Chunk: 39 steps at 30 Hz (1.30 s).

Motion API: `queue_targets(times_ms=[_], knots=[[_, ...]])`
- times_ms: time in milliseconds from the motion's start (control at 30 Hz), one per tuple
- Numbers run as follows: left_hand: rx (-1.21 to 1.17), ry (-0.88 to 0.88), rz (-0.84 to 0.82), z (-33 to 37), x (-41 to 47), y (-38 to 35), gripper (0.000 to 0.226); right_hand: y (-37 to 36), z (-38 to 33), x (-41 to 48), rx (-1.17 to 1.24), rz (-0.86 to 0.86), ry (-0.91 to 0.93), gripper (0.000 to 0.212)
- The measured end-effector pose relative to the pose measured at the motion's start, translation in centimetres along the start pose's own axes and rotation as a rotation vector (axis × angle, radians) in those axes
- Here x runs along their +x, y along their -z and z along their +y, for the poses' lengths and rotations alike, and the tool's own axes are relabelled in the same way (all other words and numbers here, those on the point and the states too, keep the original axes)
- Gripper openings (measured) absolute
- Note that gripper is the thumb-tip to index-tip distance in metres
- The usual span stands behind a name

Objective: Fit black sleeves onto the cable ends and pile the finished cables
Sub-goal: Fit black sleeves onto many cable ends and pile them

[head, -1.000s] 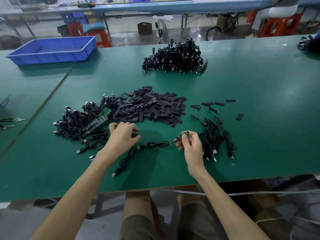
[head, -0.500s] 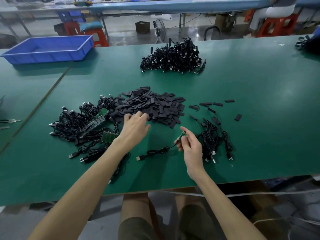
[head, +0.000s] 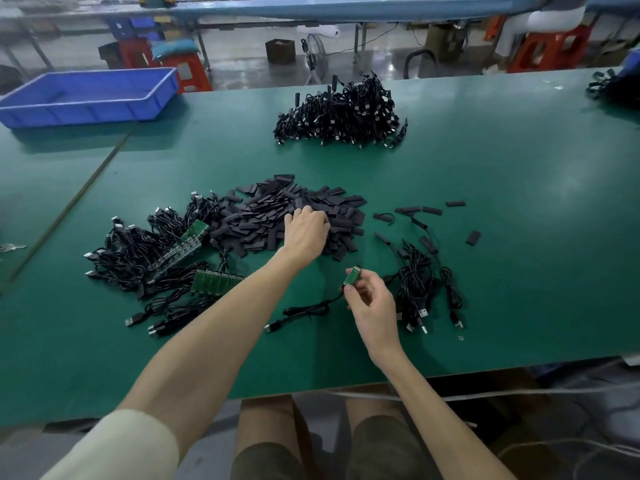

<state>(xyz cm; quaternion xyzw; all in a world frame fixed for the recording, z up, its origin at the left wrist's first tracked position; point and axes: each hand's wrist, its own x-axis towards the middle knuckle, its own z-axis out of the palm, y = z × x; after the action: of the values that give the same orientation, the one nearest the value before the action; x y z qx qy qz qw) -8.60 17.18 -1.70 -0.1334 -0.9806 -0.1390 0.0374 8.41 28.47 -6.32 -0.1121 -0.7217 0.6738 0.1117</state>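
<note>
Head view: one matte green tabletop [head: 519,202] is seen, with one flat heap of sleeves [head: 263,220] at its middle, made up of short, flattened, dull black tube pieces. The left hand [head: 304,233] is laid knuckles-up on the near right part of that heap, fingers curled down among the sleeves; whether one is pinched cannot be told. One cable [head: 304,311] is pinched by the right hand [head: 372,299] at its small green rectangular board end [head: 352,276], which is held upright just near the heap. Its thin black cord trails left onto the tabletop and ends in a metal plug [head: 269,328]. Three heaps of black cables are counted: a tangled heap [head: 138,251] at the left with two green board strips [head: 216,282] lying in it, a small bunch [head: 422,289] just right of the right hand, and a tall dense pile [head: 341,114] at the far middle. At least five loose sleeves [head: 432,211] are scattered right of the sleeve heap. One blue rectangular plastic tray [head: 86,98] stands at the far left
</note>
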Motion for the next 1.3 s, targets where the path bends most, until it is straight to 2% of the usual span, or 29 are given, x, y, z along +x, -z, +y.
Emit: queue_targets(times_ms=[100,233,367,500,733,867,1000,1100,1300], knots=[[-0.001,0.045,0.033,-0.1,0.4,0.1,0.019,0.0,-0.2,-0.1,0.007,-0.006,-0.001,0.018],[-0.014,0.120,0.026,-0.3,0.4,0.4,0.020,0.0,-0.3,-0.2,-0.016,-0.010,0.015,0.015],[-0.137,0.179,-0.002,-0.4,0.3,0.7,0.023,0.0,-0.4,-0.2,-0.017,-0.021,0.052,0.018],[-0.276,0.152,0.082,-0.7,-0.6,1.3,0.033,-0.1,-0.4,-0.2,-0.001,-0.034,0.083,0.018],[-0.612,0.117,0.190,-1.4,-3.6,3.1,0.027,-0.2,-0.4,-0.3,0.002,-0.053,0.087,0.021],[-1.004,0.133,-0.009,-1.2,-7.1,3.4,0.016,-0.2,-0.5,-0.3,-0.016,-0.055,0.085,0.018],[-1.427,0.194,-0.250,-1.5,-10.2,2.5,0.024,-0.2,-0.6,-0.5,-0.011,-0.051,0.079,0.007],[-1.551,0.276,-0.297,-1.8,-11.3,1.6,0.024,-0.1,-0.7,-0.6,-0.019,-0.066,0.084,0.004],[-1.652,0.356,-0.282,-1.8,-11.7,0.6,0.034,-0.2,-0.9,-0.8,-0.049,-0.074,0.103,0.009]])
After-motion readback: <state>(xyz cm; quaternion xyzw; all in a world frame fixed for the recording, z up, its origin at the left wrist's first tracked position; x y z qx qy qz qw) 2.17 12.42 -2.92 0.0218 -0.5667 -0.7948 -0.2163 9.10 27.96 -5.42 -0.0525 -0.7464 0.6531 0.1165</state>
